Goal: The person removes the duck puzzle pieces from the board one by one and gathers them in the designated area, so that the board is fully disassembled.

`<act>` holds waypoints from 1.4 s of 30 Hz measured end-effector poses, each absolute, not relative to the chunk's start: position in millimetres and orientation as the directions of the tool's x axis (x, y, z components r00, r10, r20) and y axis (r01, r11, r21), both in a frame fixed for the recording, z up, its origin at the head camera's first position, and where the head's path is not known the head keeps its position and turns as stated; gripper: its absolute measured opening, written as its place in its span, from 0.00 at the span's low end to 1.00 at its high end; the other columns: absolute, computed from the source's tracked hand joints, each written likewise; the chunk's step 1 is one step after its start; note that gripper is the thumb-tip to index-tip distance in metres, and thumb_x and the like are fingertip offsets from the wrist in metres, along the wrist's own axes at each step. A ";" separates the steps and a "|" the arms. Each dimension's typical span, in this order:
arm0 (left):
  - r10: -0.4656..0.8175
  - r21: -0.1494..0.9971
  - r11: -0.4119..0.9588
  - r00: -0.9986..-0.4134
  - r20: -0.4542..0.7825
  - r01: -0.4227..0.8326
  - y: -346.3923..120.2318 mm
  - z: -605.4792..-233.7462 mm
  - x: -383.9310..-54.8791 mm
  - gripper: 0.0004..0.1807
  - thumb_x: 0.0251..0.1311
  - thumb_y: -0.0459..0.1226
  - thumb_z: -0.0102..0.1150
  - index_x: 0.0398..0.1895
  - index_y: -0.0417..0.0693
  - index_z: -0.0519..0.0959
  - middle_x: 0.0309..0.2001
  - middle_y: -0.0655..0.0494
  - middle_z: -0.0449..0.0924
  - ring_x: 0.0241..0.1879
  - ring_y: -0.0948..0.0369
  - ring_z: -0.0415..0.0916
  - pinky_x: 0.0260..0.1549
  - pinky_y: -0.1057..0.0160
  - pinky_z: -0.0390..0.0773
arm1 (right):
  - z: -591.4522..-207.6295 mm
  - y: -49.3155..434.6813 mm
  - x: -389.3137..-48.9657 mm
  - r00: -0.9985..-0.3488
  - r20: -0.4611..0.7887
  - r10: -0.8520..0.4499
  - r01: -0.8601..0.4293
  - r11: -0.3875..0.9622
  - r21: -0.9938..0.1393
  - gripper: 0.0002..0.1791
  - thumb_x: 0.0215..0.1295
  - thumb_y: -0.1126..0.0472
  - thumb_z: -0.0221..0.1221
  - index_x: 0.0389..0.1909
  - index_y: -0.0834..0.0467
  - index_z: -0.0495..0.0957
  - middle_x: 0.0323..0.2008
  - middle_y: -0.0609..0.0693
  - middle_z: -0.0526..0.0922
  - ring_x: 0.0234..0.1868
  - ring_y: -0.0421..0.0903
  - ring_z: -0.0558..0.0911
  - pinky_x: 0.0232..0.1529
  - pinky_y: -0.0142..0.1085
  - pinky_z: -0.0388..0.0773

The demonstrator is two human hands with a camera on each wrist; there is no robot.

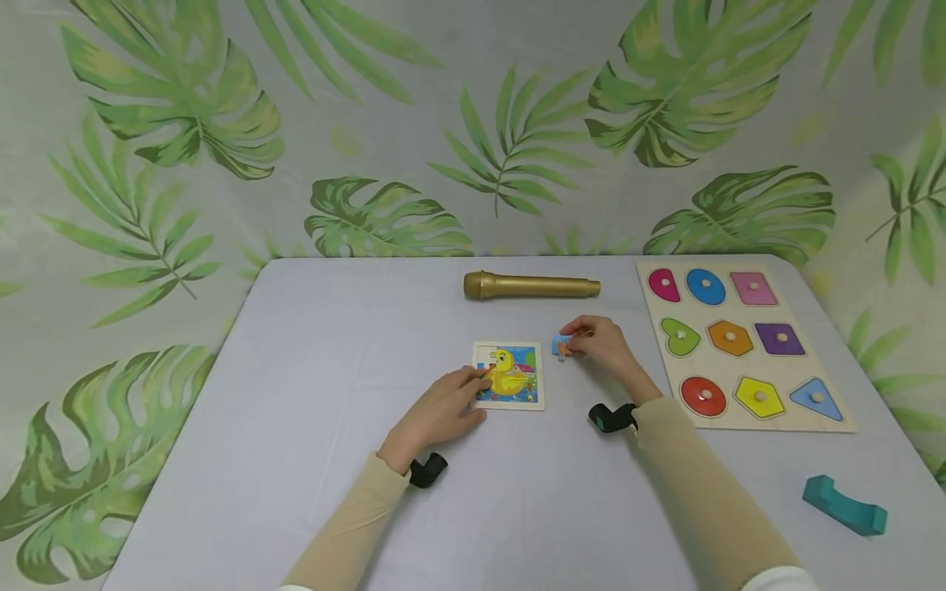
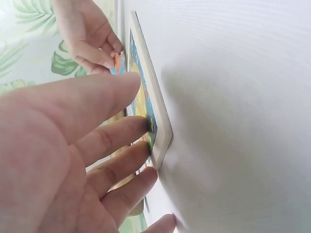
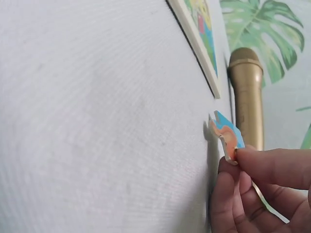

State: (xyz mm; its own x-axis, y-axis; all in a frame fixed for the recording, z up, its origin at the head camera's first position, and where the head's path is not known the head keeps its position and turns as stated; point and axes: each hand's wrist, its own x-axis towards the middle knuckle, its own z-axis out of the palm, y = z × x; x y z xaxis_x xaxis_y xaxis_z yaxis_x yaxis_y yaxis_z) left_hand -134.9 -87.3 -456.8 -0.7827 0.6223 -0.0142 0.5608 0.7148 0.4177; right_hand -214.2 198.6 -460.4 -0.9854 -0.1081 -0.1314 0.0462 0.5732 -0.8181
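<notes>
My right hand pinches a small blue-and-orange puzzle piece, fingers clamped on its edge, one end just off the counter beside the duck puzzle. My left hand rests with straight fingers on the frame's near-left edge. I'd keep that frame pinned, turn the piece to match the empty upper-left slot, and lower it flat.

duck puzzle flat on table, loose piece lifted beside

Gold microphone — teal block.
</notes>
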 end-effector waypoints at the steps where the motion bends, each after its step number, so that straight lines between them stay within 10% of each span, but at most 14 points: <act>1: 0.620 0.420 0.715 -0.785 -0.010 0.559 -86.9 -456.7 -135.3 0.27 0.64 0.40 0.59 0.64 0.38 0.71 0.63 0.46 0.67 0.60 0.50 0.67 0.61 0.54 0.65 | -461.0 198.3 -214.8 -0.986 -0.123 -0.112 0.035 0.584 -0.811 0.11 0.58 0.72 0.58 0.42 0.69 0.79 0.33 0.58 0.80 0.29 0.45 0.76 0.28 0.30 0.74; 19: 0.633 0.447 0.673 -0.771 0.062 0.589 -77.1 -457.1 -137.4 0.21 0.66 0.37 0.57 0.60 0.38 0.74 0.64 0.44 0.66 0.63 0.49 0.61 0.59 0.47 0.63 | -467.5 192.2 -217.5 -0.984 0.037 -0.176 -0.154 0.715 -0.682 0.05 0.55 0.75 0.59 0.33 0.68 0.79 0.30 0.57 0.74 0.34 0.52 0.74 0.35 0.38 0.70; 32: 0.659 0.427 0.687 -0.752 -0.024 0.588 -72.8 -460.8 -137.2 0.26 0.68 0.41 0.54 0.67 0.43 0.68 0.69 0.49 0.61 0.67 0.53 0.57 0.63 0.52 0.60 | -460.8 152.0 -212.8 -0.911 0.012 -0.411 -0.259 0.550 -0.794 0.10 0.60 0.74 0.58 0.42 0.65 0.80 0.37 0.54 0.80 0.38 0.50 0.76 0.43 0.41 0.74; 42: 0.674 0.428 0.670 -0.739 -0.008 0.607 -71.1 -458.3 -135.5 0.26 0.67 0.39 0.56 0.66 0.39 0.68 0.67 0.45 0.63 0.66 0.50 0.59 0.61 0.52 0.64 | -461.6 131.3 -211.2 -0.854 -0.046 -0.518 -0.353 0.643 -0.679 0.19 0.58 0.72 0.60 0.51 0.59 0.81 0.44 0.56 0.72 0.43 0.51 0.71 0.44 0.42 0.70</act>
